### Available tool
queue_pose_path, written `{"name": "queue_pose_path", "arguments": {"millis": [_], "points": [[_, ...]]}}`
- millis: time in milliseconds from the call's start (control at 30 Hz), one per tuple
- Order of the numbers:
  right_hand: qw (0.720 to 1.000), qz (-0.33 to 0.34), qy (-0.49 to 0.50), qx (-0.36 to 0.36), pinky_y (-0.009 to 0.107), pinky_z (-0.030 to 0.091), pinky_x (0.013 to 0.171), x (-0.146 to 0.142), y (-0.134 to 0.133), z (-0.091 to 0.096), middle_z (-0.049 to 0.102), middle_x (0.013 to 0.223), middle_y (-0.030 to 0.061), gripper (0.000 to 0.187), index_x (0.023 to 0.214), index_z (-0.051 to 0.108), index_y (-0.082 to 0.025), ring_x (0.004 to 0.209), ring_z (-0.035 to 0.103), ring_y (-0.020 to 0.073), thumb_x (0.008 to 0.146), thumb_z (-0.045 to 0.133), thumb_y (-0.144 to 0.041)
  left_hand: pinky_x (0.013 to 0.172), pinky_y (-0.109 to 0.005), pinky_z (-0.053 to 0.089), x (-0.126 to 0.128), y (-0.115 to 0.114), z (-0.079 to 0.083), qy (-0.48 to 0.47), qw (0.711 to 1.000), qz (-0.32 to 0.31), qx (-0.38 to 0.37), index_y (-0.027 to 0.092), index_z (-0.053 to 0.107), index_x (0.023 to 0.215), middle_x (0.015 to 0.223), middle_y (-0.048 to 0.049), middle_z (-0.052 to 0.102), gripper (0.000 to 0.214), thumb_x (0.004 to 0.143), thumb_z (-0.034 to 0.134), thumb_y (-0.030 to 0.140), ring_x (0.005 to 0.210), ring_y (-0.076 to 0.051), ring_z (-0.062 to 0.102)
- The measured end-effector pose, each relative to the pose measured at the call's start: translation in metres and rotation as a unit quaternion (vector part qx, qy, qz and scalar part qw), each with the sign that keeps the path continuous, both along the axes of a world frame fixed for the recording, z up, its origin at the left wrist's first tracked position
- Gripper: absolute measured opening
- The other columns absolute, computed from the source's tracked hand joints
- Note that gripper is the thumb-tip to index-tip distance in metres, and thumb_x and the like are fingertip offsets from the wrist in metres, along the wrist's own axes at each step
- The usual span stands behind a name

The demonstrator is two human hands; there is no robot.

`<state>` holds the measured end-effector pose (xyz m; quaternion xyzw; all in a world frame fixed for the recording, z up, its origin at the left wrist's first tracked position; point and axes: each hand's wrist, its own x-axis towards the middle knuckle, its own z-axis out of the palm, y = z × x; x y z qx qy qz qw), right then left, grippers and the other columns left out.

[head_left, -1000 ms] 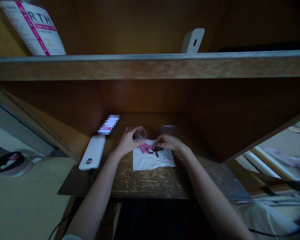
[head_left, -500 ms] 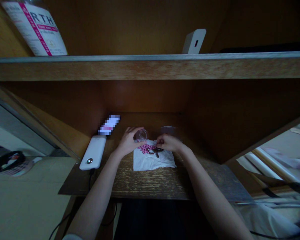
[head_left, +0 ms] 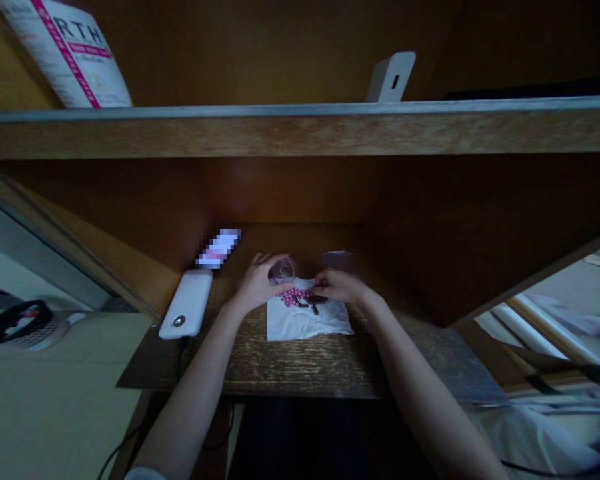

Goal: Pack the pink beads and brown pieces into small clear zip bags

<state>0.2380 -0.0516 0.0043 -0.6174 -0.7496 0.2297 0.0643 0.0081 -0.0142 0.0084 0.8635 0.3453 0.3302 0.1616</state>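
Here, the left hand curves half-open round a clear container, the right hand bunched, any grip hidden, over round pink pills, glossy capsules and crinkled paper.

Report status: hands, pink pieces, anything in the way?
Left hand at clear plastic, thumb and fingers spread. Right hand bunched by dark capsules, any hold hidden. Pink pieces heaped on white paper. Power bank off left, not in the way.
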Motion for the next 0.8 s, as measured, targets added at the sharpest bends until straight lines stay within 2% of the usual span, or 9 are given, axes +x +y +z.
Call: {"name": "queue_pose_path", "arguments": {"millis": [133,233,467,800], "points": [[0.996,0.033,0.080,0.035,0.021,0.030,0.052,0.0019,0.0010,-0.0043,0.062,0.076,0.0018,0.011,0.085,0.060,-0.016,0.064,0.051,0.0114,0.076,0.063,-0.023,0.094,-0.045,0.045,0.0000,-0.0003,0.0001,0.001,1.000,0.001,0.004,0.023,0.055,0.124,0.118,-0.0070,0.062,0.056,0.072,0.074,0.036,0.110,-0.025,0.053],[0.992,0.053,0.107,0.039,0.020,0.031,0.054,0.0021,0.0013,-0.0057,0.059,0.075,0.0007,0.011,0.083,0.057,-0.016,0.064,0.050,0.0110,0.074,0.062,-0.018,0.094,-0.045,0.045,0.0001,-0.0006,0.0007,0.003,1.000,0.003,-0.001,0.023,0.055,0.123,0.118,-0.0075,0.062,0.056,0.072,0.073,0.035,0.109,-0.025,0.053],[0.993,0.041,0.091,0.063,0.021,0.030,0.054,0.0013,-0.0010,-0.0022,0.062,0.074,0.0009,0.014,0.085,0.058,-0.017,0.063,0.052,0.0109,0.074,0.055,-0.009,0.093,-0.043,0.045,-0.0002,-0.0006,0.0007,0.004,1.000,0.004,0.005,0.022,0.055,0.123,0.117,-0.0066,0.062,0.056,0.072,0.073,0.035,0.108,-0.025,0.053],[0.995,0.036,0.076,0.050,0.021,0.032,0.055,-0.0014,-0.0024,0.0011,0.066,0.082,0.0023,0.018,0.094,0.061,-0.019,0.068,0.056,0.0126,0.076,0.061,-0.016,0.096,-0.046,0.044,0.0002,0.0017,-0.0012,0.006,1.000,0.001,0.009,0.024,0.055,0.123,0.118,-0.0066,0.062,0.056,0.071,0.074,0.036,0.112,-0.026,0.053]]}}
